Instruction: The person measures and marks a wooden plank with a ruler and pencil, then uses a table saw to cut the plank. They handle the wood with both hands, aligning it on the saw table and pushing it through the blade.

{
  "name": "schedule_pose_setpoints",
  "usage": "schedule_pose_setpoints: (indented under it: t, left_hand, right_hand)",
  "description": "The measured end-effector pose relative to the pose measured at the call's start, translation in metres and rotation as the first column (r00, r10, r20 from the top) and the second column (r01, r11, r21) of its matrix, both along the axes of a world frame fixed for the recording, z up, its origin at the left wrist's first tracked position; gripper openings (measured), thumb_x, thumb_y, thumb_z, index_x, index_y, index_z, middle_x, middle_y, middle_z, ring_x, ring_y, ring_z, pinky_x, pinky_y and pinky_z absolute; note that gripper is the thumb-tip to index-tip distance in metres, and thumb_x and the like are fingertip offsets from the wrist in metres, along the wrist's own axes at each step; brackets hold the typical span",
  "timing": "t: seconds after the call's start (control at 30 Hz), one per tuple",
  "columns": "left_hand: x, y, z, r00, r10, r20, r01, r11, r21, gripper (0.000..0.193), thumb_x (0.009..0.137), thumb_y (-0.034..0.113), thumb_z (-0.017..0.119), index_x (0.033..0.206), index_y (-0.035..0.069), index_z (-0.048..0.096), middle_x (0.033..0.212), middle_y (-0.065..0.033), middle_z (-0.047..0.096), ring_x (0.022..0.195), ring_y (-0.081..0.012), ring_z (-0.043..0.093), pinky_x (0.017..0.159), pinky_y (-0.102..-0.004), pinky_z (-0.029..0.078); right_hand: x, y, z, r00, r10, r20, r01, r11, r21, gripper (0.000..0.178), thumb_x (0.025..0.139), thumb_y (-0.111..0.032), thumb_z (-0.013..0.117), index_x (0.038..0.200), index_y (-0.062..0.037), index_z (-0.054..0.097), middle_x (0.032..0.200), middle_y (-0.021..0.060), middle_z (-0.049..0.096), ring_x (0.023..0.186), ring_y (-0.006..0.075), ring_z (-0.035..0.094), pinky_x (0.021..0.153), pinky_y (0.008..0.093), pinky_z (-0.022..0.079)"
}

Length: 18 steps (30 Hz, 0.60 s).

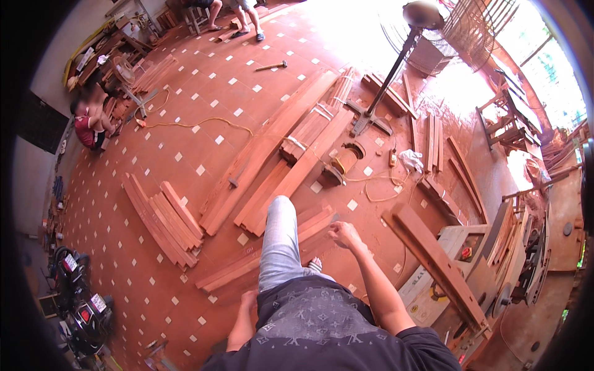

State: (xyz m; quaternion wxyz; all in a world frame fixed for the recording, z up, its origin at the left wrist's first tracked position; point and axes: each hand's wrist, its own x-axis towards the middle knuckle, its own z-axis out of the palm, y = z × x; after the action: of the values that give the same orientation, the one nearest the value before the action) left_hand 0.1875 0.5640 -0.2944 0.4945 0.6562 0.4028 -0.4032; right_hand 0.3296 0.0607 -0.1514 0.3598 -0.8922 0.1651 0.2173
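My right hand (344, 235) is raised ahead of my body with its fingers curled. A small dark tip shows by the fingers, too small to name. Under that hand, long reddish wooden boards (232, 272) lie on the floor, partly hidden by my leg. My left hand (249, 299) hangs low beside my hip, its fingers mostly out of sight. One knee in pale jeans is lifted forward over the boards. Beyond it, a stack of long planks (281, 198) slants away across the tiles.
Shorter planks (164, 222) lie to the left. A hammer (271, 66) rests farther off. A large standing fan (371, 111), a yellow power tool (345, 162) and its cord lie ahead. A machine table (427, 285) stands at right, motorbikes (86, 315) at left. A person (93, 123) crouches far left.
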Motion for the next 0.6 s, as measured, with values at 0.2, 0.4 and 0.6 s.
schedule_pose_setpoints:
  t: [0.2, 0.4, 0.6]
  left_hand:
    - [0.142, -0.027, -0.022, 0.992, -0.053, -0.118, 0.047, 0.998, -0.050, 0.032, 0.103, 0.034, 0.064, 0.101, 0.005, 0.079, 0.074, -0.0058, 0.068, 0.054, -0.0193, 0.059, 0.044, -0.0396, 0.043]
    - [0.378, -0.053, 0.065, 0.999, -0.043, -0.032, 0.043, 0.999, 0.004, 0.041, 0.100, 0.044, 0.067, 0.121, 0.008, 0.072, 0.111, -0.0073, 0.074, 0.092, -0.0205, 0.071, 0.079, -0.0361, 0.057]
    - [0.586, -0.091, 0.126, 0.994, 0.050, 0.093, -0.038, 0.992, -0.121, 0.048, 0.101, 0.050, 0.064, 0.133, 0.014, 0.060, 0.124, -0.0099, 0.071, 0.106, -0.0241, 0.070, 0.088, -0.0448, 0.055]
  right_hand:
    - [0.127, -0.024, -0.053, 0.999, 0.046, 0.005, -0.046, 0.998, -0.039, 0.041, 0.088, -0.035, 0.068, 0.117, -0.0075, 0.078, 0.104, 0.0183, 0.078, 0.098, 0.0386, 0.075, 0.093, 0.0446, 0.059]
    - [0.208, -0.069, -0.042, 0.933, -0.268, -0.240, 0.279, 0.960, 0.013, 0.033, 0.087, -0.031, 0.073, 0.104, -0.0036, 0.080, 0.089, 0.0110, 0.079, 0.078, 0.0217, 0.077, 0.066, 0.0374, 0.062]
    - [0.310, -0.116, 0.051, 0.791, -0.507, -0.342, 0.524, 0.850, -0.050, 0.026, 0.089, -0.025, 0.071, 0.100, -0.0043, 0.081, 0.081, 0.0052, 0.075, 0.066, 0.0142, 0.071, 0.057, 0.0306, 0.057]
